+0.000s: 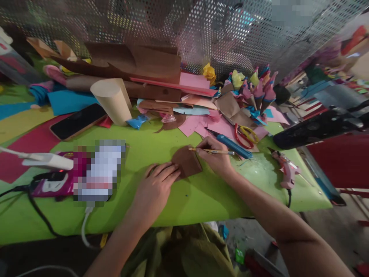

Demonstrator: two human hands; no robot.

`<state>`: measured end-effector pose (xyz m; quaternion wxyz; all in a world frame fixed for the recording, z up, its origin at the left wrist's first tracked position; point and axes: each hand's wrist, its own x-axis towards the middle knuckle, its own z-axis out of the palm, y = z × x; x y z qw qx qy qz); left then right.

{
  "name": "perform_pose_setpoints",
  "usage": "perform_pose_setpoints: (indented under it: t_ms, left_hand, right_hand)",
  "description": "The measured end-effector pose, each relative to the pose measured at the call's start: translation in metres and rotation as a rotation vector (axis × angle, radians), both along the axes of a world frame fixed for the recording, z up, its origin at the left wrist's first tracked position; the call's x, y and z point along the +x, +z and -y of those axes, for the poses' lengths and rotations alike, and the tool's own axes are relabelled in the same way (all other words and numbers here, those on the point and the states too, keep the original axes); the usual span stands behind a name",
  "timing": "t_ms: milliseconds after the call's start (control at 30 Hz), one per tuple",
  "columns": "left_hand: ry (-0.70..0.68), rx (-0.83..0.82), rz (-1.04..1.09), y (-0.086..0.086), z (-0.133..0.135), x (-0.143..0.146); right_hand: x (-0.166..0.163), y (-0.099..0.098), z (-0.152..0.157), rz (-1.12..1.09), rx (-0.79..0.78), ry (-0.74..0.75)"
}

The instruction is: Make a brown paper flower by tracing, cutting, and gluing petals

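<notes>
A small piece of brown paper (188,159) with a curved top edge lies on the green table in front of me. My left hand (158,184) rests flat, its fingertips on the paper's left side. In my right hand (215,156) is a pencil (211,151), gripped between thumb and fingers above the paper's right edge. The pencil lies nearly level, one end over the paper and the other pointing right. Just beyond my right hand are a blue utility knife (235,146) and scissors (245,135) with red and yellow handles.
A pink glue gun (288,167) and a black bottle (317,127) lie to the right. At left are a dark phone (78,121), a pixelated phone (100,169) on a cable, and a purple power strip (54,182). Behind stand a paper roll (112,102) and paper scraps (198,125).
</notes>
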<state>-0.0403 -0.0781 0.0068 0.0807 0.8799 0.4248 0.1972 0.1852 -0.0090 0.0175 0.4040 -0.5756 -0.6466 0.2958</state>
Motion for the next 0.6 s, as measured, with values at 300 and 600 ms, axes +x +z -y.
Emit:
perform_pose_setpoints:
  t_ms: [300, 600]
  left_hand:
    - [0.001, -0.002, -0.001, -0.001, 0.0, 0.0]
    - [0.005, -0.007, 0.008, -0.001, 0.001, 0.001]
  right_hand:
    - [0.002, 0.011, -0.003, -0.011, -0.028, -0.059]
    - [-0.003, 0.017, 0.007, -0.092, 0.04, 0.034]
